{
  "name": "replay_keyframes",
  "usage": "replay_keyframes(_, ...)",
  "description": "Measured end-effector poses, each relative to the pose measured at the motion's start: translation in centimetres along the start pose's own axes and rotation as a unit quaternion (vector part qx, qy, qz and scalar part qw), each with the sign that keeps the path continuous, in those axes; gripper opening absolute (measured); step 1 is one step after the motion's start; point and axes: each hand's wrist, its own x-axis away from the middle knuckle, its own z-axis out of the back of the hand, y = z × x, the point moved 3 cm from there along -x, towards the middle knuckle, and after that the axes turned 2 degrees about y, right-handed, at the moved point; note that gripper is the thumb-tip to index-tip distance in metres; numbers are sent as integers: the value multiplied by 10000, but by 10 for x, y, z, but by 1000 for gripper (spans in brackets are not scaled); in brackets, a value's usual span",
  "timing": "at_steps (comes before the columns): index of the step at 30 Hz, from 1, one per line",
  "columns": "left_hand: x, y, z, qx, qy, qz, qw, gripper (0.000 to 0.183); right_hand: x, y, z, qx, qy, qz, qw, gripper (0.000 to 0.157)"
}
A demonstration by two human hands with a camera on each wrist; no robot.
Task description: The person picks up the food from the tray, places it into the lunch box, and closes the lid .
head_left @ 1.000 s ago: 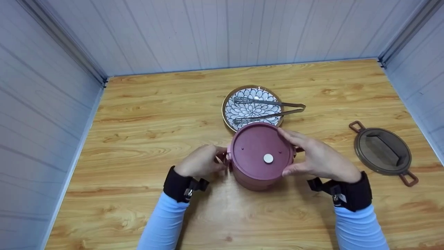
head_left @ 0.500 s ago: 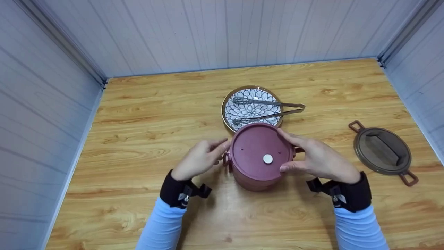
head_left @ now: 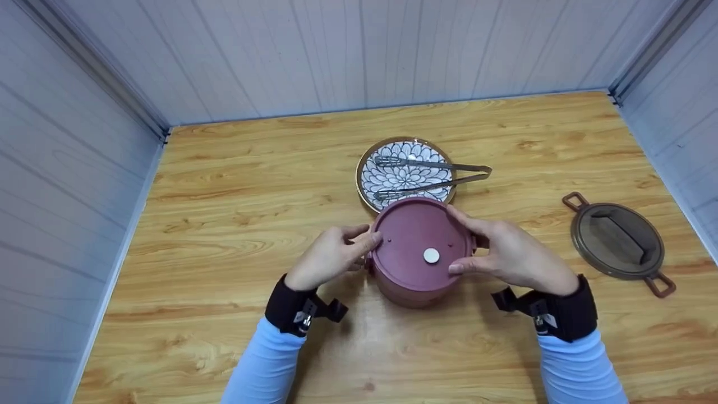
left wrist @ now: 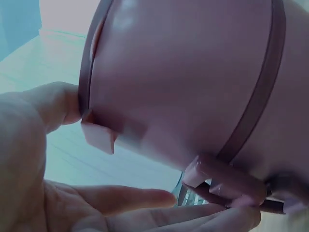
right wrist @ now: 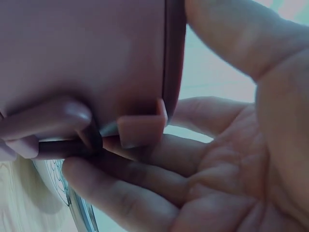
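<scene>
A maroon lidded pot (head_left: 412,296) stands upright at the middle of the table, its round lid (head_left: 412,227) bearing a white knob-like disc (head_left: 431,256). My left hand (head_left: 330,257) lays its thumb on the lid's left edge; in the left wrist view its other fingers stretch fairly straight beside a side handle (left wrist: 231,183), apart from a small pink clip (left wrist: 99,137). On the opposite side, my right hand (head_left: 516,255) holds the lid's edge, thumb on top. Its fingers curve behind another pink clip (right wrist: 140,130) in the right wrist view.
Just behind the pot lies a flower-patterned plate (head_left: 370,178), partly covered by it from this angle. Metal tongs (head_left: 470,167) rest across that plate. A dark round lid (head_left: 606,247) with two loop handles sits at the right. Pale panels (head_left: 336,56) enclose the wooden table (head_left: 247,185).
My left hand has come away from the pot's left handle, risen, and set its thumb on the lid. My right thumb has slid slightly inward over the lid. The pot stays in place.
</scene>
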Motion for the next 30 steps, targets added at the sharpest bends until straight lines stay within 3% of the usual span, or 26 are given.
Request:
replay_keyframes(6,-4,-2,-4,811,-192,116,9965,64,0,-1,1,-26,27,12,10000,99)
replay_keyframes(11,-4,-2,-7,1048,-178,32,9943,50,-1,1,2,-120,22,89,9999,97)
replay_keyframes(15,-3,-1,-8,905,-82,-76,9958,39,-2,5,3,-132,-25,160,9998,94)
replay_keyframes(20,-1,3,-8,532,147,-338,9979,52,3,12,11,72,-38,471,9989,87)
replay_keyframes(24,-1,8,-10,-7,270,-592,9979,58,7,19,16,254,63,405,9988,70)
replay_keyframes(30,-3,8,-12,-375,375,-556,9970,56,3,23,12,455,-115,301,9984,38)
